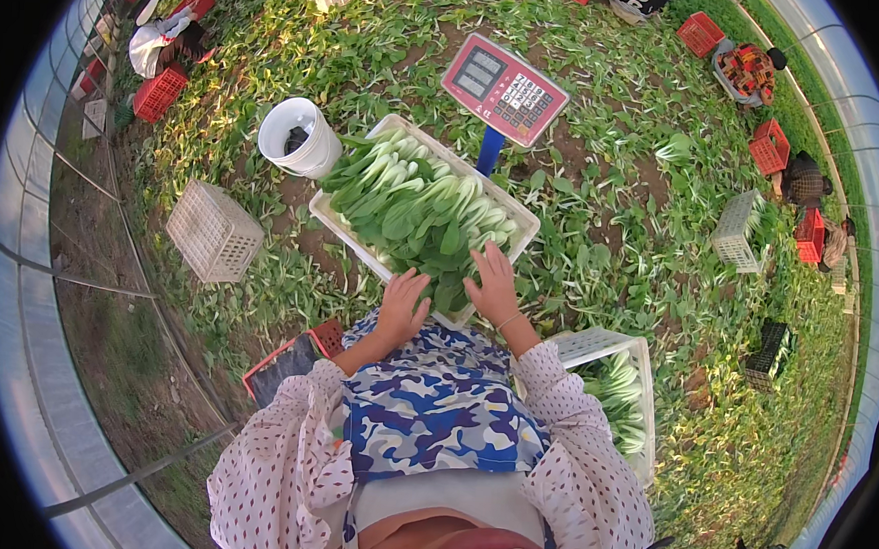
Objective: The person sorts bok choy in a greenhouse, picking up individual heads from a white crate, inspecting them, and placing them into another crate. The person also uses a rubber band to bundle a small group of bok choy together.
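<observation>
A white plastic crate sits in front of me, filled with rows of green bok choy. Pale stems point toward the far side, and the leaves lie toward me. My left hand rests at the crate's near edge, its fingertips against the leaves. Across from it, my right hand has its fingers spread over the leaves and stems at the near right corner. Neither hand is closed around a plant. Behind the crate, a red scale display with a keypad stands on a blue post.
A white bucket with something dark inside stands left of the crate. Nearby are an upturned white crate, a red crate and another crate of bok choy. People work among red crates farther off.
</observation>
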Tool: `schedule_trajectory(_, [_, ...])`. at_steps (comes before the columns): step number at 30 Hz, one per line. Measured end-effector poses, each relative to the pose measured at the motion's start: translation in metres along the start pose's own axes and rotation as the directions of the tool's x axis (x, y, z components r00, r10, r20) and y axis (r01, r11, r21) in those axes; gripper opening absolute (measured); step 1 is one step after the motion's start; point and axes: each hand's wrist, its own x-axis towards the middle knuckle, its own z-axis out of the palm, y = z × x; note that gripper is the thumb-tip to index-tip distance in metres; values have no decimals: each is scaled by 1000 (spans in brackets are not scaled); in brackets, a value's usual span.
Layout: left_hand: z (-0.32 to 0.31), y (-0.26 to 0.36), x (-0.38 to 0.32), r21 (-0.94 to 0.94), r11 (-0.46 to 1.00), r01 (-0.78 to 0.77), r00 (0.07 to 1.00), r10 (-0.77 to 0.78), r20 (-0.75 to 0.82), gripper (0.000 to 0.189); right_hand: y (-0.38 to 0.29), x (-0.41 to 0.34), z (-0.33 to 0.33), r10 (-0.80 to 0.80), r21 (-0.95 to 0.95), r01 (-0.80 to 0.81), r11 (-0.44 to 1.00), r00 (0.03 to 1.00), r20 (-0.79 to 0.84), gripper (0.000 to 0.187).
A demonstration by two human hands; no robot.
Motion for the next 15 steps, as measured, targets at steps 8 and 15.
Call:
schedule_trajectory(8, [33, 43, 19, -77, 980, -185, 979, 191, 72, 35, 19, -184, -67, 361, -11, -393, 920, 856, -370, 39])
schedule_trajectory(15, [62, 62, 32, -63, 909, -412, 870, 413, 270, 28, 19, -293, -82, 618, 54, -689, 723, 610, -495, 37])
